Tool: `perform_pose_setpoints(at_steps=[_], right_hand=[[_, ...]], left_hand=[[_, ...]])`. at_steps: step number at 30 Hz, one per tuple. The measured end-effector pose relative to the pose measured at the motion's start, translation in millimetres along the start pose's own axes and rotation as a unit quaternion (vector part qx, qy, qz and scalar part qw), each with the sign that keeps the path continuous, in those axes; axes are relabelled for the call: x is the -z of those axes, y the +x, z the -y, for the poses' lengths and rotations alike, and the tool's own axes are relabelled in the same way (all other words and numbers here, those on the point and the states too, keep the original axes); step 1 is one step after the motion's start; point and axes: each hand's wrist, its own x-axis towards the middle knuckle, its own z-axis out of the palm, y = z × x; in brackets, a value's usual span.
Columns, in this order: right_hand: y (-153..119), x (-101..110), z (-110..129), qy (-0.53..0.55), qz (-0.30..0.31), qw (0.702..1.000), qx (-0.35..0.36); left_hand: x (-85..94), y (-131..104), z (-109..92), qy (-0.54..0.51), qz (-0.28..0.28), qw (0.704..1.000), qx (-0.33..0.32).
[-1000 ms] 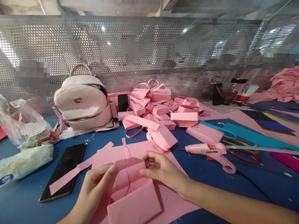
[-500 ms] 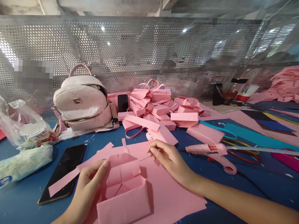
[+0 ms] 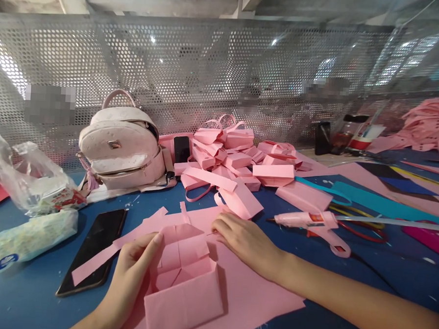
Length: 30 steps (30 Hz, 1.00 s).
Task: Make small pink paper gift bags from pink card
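Observation:
A pink folded paper box (image 3: 185, 300) stands with its lid flap raised on a pink sheet (image 3: 260, 294). My left hand (image 3: 137, 263) pinches the left edge of that flap between thumb and fingers. Just right of the flap, my right hand (image 3: 245, 242) rests low over the sheet with fingers curled together; what they hold, if anything, is too small to make out. Behind the flap lie a narrow pink strip (image 3: 92, 266) and other pink scraps, the strip crossing a black phone (image 3: 108, 227).
A pink glue gun (image 3: 314, 221) lies right of my right hand, its cord trailing forward. Further back are a heap of pink paper boxes (image 3: 238, 160) and a pale backpack (image 3: 121, 144). A tissue pack (image 3: 27, 243) and plastic bag (image 3: 23, 179) sit at the left.
My right hand has moved slightly left and lower, closer to the flap, with its fingers more tucked. My left hand keeps its hold on the box. The view has shifted slightly.

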Motion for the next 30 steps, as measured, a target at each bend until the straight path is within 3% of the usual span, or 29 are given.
perform_pose_setpoints(at_steps=[14, 23, 30], right_hand=[[-12.4, 19.8, 14.4, 0.048, 0.04, 0.998, 0.01], [-23.4, 16.5, 14.0, 0.034, -0.031, 0.999, -0.016], [-29.2, 19.0, 10.5, 0.07, -0.052, 0.996, -0.021]], left_hand=[[4.8, 2.2, 7.5, 0.024, 0.019, 0.999, -0.023], [-2.3, -2.7, -4.7, 0.045, 0.01, 0.999, -0.011], [1.6, 0.8, 1.6, 0.044, 0.028, 0.998, -0.042]])
